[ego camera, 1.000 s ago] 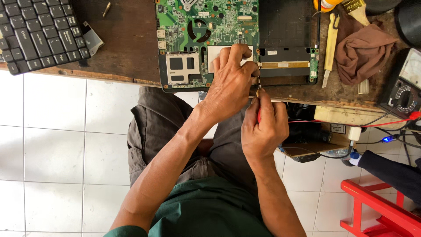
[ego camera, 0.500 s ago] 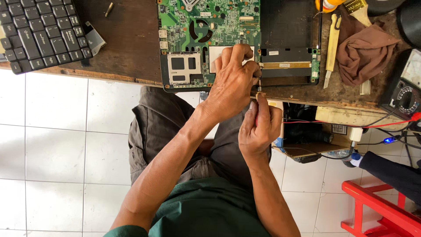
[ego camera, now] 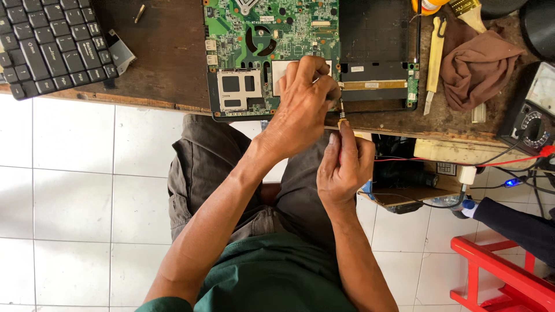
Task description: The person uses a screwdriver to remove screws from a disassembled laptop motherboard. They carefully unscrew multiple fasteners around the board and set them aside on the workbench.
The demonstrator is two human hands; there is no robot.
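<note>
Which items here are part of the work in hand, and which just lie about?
In use: green laptop circuit board; thin red-handled screwdriver; left hand; right hand.
Lying about: black detached keyboard; brown crumpled cloth; black multimeter; red plastic stool.

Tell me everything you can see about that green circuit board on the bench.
The green circuit board lies flat at the near edge of a worn wooden bench, seated in a dark laptop shell. It is crowded with small chips, with silver slot frames at its near corner. The left hand rests on its near edge; the right hand holds a thin screwdriver at that edge.
</note>
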